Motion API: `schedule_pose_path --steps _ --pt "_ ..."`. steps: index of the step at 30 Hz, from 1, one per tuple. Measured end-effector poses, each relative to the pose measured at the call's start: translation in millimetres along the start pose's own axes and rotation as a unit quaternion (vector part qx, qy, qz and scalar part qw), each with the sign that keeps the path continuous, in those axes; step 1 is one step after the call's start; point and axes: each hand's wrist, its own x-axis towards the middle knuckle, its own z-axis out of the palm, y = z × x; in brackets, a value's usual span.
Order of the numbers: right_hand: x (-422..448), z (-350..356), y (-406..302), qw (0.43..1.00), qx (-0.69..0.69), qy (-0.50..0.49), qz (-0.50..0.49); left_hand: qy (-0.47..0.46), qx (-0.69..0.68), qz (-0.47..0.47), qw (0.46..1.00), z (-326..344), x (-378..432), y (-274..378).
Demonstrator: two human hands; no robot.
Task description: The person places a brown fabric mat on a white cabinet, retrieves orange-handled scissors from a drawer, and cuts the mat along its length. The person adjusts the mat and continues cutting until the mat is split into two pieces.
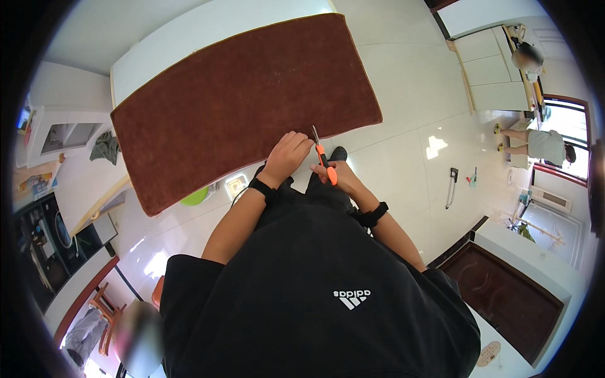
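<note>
My right hand (336, 174) holds a hand tool with orange and black handles (323, 157). It looks like a pair of scissors, and its narrow metal end points away from me, over the near edge of a brown cloth (246, 94). Just left of that metal end, my left hand (289, 150) bends its fingers at the cloth's edge. Whether something small is pinched under those fingers is hidden. The brown cloth is spread across a white table (156, 56), reaching its near side.
A green round object (194, 196) shows under the table's near side. A grey cloth (105, 148) lies on the left. A hacksaw (452, 188) rests on the tiled floor (401, 156). One person (546, 144) stands far right, another (139, 338) is behind at lower left.
</note>
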Motion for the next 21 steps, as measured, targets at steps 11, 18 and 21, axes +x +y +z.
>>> schedule_pose_path --steps 11,18,21 --pt "1 -4 -12 0.999 -0.036 0.012 0.007 0.014 -0.017 -0.006 1.0 1 -2 0" --pt "-1 -7 -18 0.999 -0.027 -0.009 0.027 0.009 -0.034 -0.005 0.999 -2 -2 1" --pt "-2 -7 -20 0.999 -0.024 -0.01 0.031 0.001 -0.031 0.002 1.0 -2 -3 0"
